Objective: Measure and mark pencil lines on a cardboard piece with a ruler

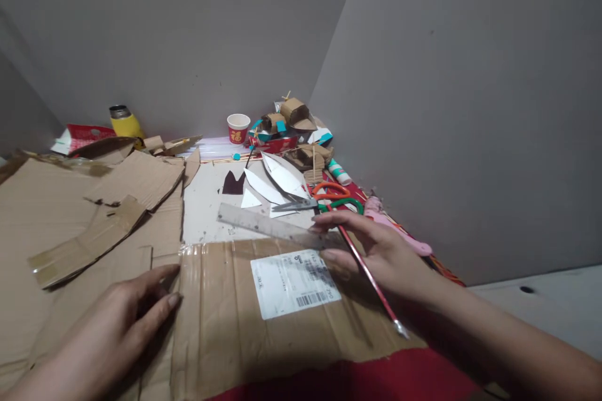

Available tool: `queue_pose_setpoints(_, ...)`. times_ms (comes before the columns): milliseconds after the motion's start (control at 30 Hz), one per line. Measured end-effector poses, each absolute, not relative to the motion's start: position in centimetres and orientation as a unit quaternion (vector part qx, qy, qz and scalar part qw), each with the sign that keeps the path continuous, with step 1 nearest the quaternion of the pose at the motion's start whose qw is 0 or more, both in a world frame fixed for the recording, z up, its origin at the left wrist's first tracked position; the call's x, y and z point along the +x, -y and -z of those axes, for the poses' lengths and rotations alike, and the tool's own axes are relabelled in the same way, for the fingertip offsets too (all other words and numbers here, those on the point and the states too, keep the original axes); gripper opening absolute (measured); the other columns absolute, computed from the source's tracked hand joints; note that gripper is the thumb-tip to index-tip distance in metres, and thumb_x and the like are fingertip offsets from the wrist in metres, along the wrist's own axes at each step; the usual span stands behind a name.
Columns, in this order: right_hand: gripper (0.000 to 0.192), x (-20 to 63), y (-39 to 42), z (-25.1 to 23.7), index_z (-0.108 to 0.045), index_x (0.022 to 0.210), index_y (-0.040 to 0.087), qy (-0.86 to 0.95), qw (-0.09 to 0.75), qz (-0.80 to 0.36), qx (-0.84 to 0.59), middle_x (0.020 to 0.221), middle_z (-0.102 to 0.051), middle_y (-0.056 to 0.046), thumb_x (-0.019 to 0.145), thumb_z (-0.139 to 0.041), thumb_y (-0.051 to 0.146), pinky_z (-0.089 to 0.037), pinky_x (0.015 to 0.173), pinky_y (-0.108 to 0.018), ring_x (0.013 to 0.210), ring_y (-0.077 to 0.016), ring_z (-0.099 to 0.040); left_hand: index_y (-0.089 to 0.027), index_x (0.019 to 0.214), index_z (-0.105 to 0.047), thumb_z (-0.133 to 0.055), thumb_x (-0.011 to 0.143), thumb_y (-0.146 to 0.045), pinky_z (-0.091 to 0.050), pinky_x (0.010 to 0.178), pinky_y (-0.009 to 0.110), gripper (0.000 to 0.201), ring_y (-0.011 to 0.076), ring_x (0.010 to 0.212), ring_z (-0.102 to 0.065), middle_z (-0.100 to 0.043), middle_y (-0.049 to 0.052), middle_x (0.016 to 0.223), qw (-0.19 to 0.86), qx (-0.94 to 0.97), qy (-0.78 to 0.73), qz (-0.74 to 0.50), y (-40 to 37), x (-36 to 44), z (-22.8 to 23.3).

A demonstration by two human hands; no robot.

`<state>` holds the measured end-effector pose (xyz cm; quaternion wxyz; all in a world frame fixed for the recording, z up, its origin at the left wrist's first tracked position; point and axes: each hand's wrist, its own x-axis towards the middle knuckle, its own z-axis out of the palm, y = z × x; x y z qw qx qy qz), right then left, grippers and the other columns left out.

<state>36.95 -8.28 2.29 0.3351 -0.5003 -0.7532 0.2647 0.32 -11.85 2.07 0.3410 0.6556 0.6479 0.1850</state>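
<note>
We see a flattened cardboard sheet (282, 319) lying in front of us, taped along its top edge and bearing a white shipping label (294, 282) with a barcode. Our left hand (113, 332) lies flat on its left side, fingers spread and loose — gripping nothing. Our right hand (376, 250) rests at the sheet's upper right corner with a red pencil (371, 279) held between its fingers, the pencil slanting down toward the lower right; the same fingers reach onto the end of a clear ruler (273, 225), which lies along the sheet's top edge, tilted slightly.

Just beyond the ruler lie orange-handled scissors (310, 199) and a green loop (341, 203) beside them, with white pointed paper cut-outs (277, 182) and 1 dark scrap (234, 183) on the pale tabletop (202, 207). To the right, just past our right hand, sits a pink tool (395, 229) — we cannot tell what kind.

To the left, loose cardboard pieces (94, 213) overlap one another. Against the grey wall stand a red-and-white paper cup (238, 128), a yellow bottle (125, 122) and a heap of small cardboard models (294, 122).
</note>
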Motion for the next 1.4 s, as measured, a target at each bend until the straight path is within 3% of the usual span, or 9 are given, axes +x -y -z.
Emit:
queue_pose_setpoints(67, 0.031, 36.0, 8.6, -2.4, -0.063, 0.112, 0.024, 0.778, 0.324, -0.25, -0.477, 0.108, -0.069, -0.008, 0.082, -0.07, 0.03, -0.055, 0.088, -0.04, 0.099, -0.0251, -0.067, -0.025, 0.105, -0.073, -0.055, 0.081, -0.058, -0.058, 0.083, 0.036, 0.045, 0.0285, 0.095, -0.071, -0.075, 0.008, 0.108, 0.234, 0.72, -0.638, -0.139, 11.9, -0.6, -2.0)
queue_pose_setpoints(133, 0.03, 35.3, 8.5, -2.0, -0.062, 0.112, 0.023, 0.806, 0.315, -0.236, -0.442, 0.106, -0.069, -0.009, 0.084, -0.068, 0.028, -0.055, 0.085, -0.039, 0.096, -0.0236, -0.067, -0.026, 0.108, -0.071, -0.049, 0.085, -0.056, -0.059, 0.077, 0.034, 0.043, 0.0274, 0.091, -0.073, -0.076, 0.006, 0.105, 0.165, 0.756, -0.624, -0.112, 12.2, -1.7, -1.5)
queue_pose_setpoints(333, 0.03, 34.4, 7.3, -0.3, -0.059, 0.115, 0.019, 0.879, 0.282, -0.169, -0.344, 0.098, -0.069, -0.01, 0.087, -0.066, 0.026, -0.053, 0.078, -0.036, 0.09, -0.0218, -0.064, -0.024, 0.119, -0.059, -0.048, 0.093, -0.037, -0.056, 0.077, 0.025, 0.032, 0.0193, 0.087, -0.071, -0.074, 0.005, 0.105, -0.017, 0.83, -0.527, -0.182, 14.3, -2.2, -0.3)
queue_pose_setpoints(467, 0.031, 33.8, 7.1, -0.2, -0.058, 0.117, 0.017, 0.901, 0.264, -0.13, -0.319, 0.094, -0.067, -0.01, 0.088, -0.066, 0.024, -0.051, 0.077, -0.035, 0.087, -0.0214, -0.061, -0.015, 0.134, -0.053, -0.038, 0.093, -0.019, -0.044, 0.1, 0.025, 0.044, 0.0189, 0.114, -0.062, -0.066, 0.009, 0.127, -0.144, 0.901, -0.369, -0.178, 14.4, -0.3, -0.4)
queue_pose_setpoints(567, 0.032, 33.7, 7.1, 0.1, -0.057, 0.118, 0.015, 0.906, 0.26, -0.126, -0.309, 0.09, -0.066, -0.009, 0.088, -0.066, 0.023, -0.05, 0.078, -0.034, 0.086, -0.0207, -0.059, -0.012, 0.127, -0.06, -0.033, 0.092, -0.011, -0.044, 0.1, 0.028, 0.044, 0.0215, 0.121, -0.058, -0.063, 0.01, 0.132, -0.217, 0.92, -0.306, -0.118, 13.5, 1.5, -0.5)
queue_pose_setpoints(767, 0.033, 33.7, 7.2, 1.8, -0.054, 0.123, 0.019, 0.9, 0.273, -0.159, -0.3, 0.092, -0.064, -0.008, 0.091, -0.063, 0.021, -0.05, 0.073, -0.031, 0.085, -0.0193, -0.058, -0.01, 0.117, -0.065, -0.04, 0.096, -0.029, -0.048, 0.092, 0.032, 0.037, 0.0232, 0.112, -0.064, -0.07, 0.011, 0.12, -0.253, 0.912, -0.307, -0.1, 13.3, 3.2, 1.1)
queue_pose_setpoints(1000, 0.044, 33.3, 7.2, 2.7, -0.046, 0.129, 0.023, 0.888, 0.297, -0.182, -0.299, 0.092, -0.063, -0.006, 0.089, -0.06, 0.012, -0.046, 0.073, -0.032, 0.083, -0.0183, -0.057, -0.007, 0.122, -0.062, -0.044, 0.09, -0.057, -0.044, 0.092, 0.036, 0.062, 0.0271, 0.115, -0.06, -0.066, 0.015, 0.127, -0.231, 0.912, -0.33, -0.081, 13.7, 2.7, 2.0)
queue_pose_setpoints(1233, 0.034, 33.9, 7.1, 2.5, -0.051, 0.123, 0.02, 0.898, 0.266, -0.176, -0.304, 0.087, -0.06, -0.005, 0.091, -0.057, 0.013, -0.044, 0.072, -0.032, 0.081, -0.0189, -0.055, -0.007, 0.118, -0.064, -0.054, 0.085, -0.06, -0.021, 0.117, 0.04, 0.064, 0.0288, 0.119, -0.057, -0.067, 0.016, 0.122, -0.199, 0.923, -0.304, -0.126, 13.2, 2.2, 3.1)
queue_pose_setpoints(1400, 0.036, 34.2, 7.1, 2.5, -0.05, 0.125, 0.02, 0.9, 0.255, -0.181, -0.304, 0.089, -0.059, -0.006, 0.091, -0.055, 0.01, -0.043, 0.072, -0.033, 0.083, -0.0193, -0.054, -0.005, 0.117, -0.065, -0.059, 0.084, -0.055, -0.013, 0.121, 0.044, 0.061, 0.0328, 0.129, -0.048, -0.067, 0.018, 0.122, -0.188, 0.931, -0.286, -0.127, 13.4, 1.8, 3.5)
